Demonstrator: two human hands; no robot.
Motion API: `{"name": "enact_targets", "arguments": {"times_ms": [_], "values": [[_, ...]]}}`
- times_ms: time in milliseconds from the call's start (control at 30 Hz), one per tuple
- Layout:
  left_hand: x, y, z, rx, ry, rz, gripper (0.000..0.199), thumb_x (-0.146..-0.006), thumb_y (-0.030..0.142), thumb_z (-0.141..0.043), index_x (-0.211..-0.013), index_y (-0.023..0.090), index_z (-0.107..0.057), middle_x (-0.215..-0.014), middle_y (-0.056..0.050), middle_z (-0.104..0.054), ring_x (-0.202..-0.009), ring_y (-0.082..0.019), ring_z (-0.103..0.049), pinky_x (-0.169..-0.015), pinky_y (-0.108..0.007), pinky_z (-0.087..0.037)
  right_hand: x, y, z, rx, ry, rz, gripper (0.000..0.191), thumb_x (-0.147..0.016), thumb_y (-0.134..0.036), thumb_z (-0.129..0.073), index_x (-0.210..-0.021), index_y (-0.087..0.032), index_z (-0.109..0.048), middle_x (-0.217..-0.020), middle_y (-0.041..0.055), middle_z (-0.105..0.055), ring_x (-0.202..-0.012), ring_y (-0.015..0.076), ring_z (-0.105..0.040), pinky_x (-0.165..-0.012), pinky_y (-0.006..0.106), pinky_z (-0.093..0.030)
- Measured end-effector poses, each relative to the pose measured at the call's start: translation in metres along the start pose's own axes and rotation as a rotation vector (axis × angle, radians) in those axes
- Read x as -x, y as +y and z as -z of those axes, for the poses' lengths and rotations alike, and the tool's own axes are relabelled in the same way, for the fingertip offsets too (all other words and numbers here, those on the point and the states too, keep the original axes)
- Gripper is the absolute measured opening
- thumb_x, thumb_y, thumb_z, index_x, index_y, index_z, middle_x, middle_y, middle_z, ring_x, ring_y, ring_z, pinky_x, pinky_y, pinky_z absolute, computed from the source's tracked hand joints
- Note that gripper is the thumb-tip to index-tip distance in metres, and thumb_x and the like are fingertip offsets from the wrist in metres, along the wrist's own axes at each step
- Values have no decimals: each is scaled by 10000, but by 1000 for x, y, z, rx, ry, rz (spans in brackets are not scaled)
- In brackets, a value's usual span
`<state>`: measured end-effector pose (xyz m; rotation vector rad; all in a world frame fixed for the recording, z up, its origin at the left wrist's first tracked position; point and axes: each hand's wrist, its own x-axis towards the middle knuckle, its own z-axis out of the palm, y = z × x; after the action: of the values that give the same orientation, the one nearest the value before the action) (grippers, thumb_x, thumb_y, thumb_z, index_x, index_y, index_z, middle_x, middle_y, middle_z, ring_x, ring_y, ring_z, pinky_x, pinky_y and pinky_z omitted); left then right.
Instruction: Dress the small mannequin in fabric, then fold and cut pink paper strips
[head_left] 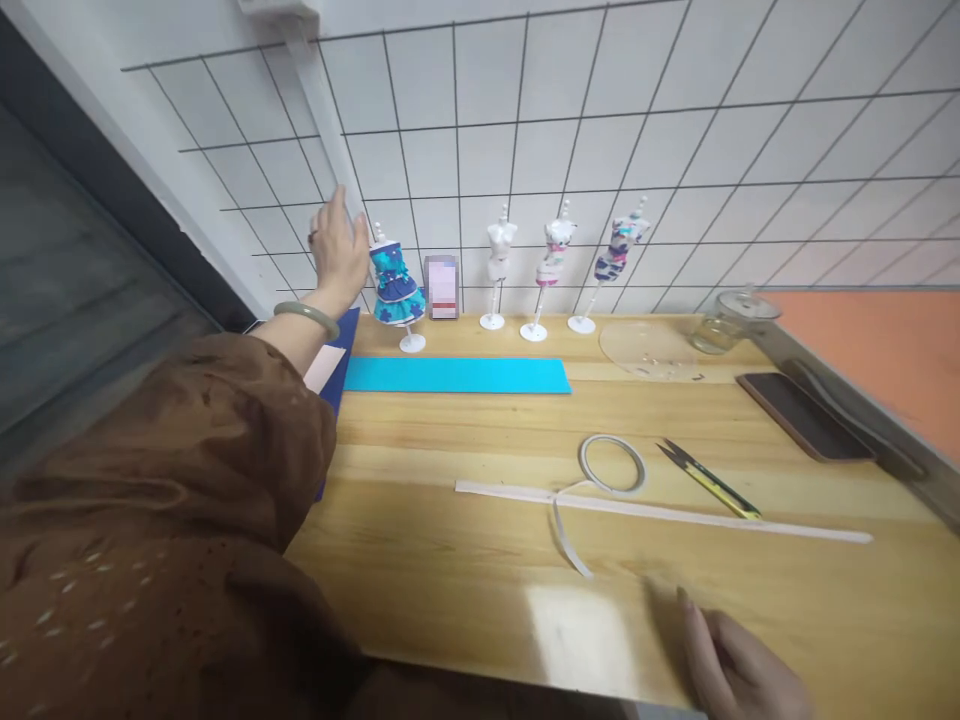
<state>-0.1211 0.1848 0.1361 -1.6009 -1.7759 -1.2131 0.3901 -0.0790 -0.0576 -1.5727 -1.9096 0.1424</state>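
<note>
My left hand [339,248] is raised at the back left with its fingers apart and nothing visible in it. It is beside a small white dress form wearing a blue and turquoise ruffled dress [394,285]; whether they touch I cannot tell. My right hand [739,660] is low at the front edge, loosely curled, thumb apart from the fingers, with nothing seen in it. Nearest to it lies a long pale fabric strip [660,511]. A roll of narrow white tape [640,470] has its loose end across that strip. Yellow-and-black thread snips [712,480] lie beside the roll.
A bright blue fabric strip [457,375] lies behind. Along the tiled wall stand a phone [442,288] and three more dress forms [501,255]. To the right are a clear disc [645,348] with small bits, a glass jar [724,325] and a dark phone [806,415].
</note>
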Motion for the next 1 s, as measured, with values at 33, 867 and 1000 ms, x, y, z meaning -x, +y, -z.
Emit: {"name": "enact_targets", "arguments": {"times_ms": [33, 867, 1000], "values": [[8, 7, 7, -1, 17, -4, 532, -915, 496, -254, -1360, 206, -280, -1326, -57, -424, -1253, -180, -324, -1067, -383, -211, -1, -2, 0, 17, 15, 4, 441, -863, -417, -449, -485, -190, -438, -448, -32, -336, -397, 72, -353, -440, 220, -311], [281, 143, 56, 325, -1038, -170, 162, -812, 288, -526, -747, 177, -625, -822, -51, -614, -842, -189, -547, -761, -299, -408, -7, 3, -11, 166, -27, 87, 450, -889, -442, -388, -514, -198, -434, -456, -16, -454, -437, 99, -438, -475, 228, -268], [280, 137, 83, 354, -1086, -145, 193, -824, 296, -478, -759, 179, -617, -812, -49, -628, -806, -188, -551, -740, -298, -402, -6, 3, -12, 138, -35, 64, 439, -887, -442, -393, -521, -201, -418, -464, -20, -439, -450, 104, -440, -493, 232, -277]]}}
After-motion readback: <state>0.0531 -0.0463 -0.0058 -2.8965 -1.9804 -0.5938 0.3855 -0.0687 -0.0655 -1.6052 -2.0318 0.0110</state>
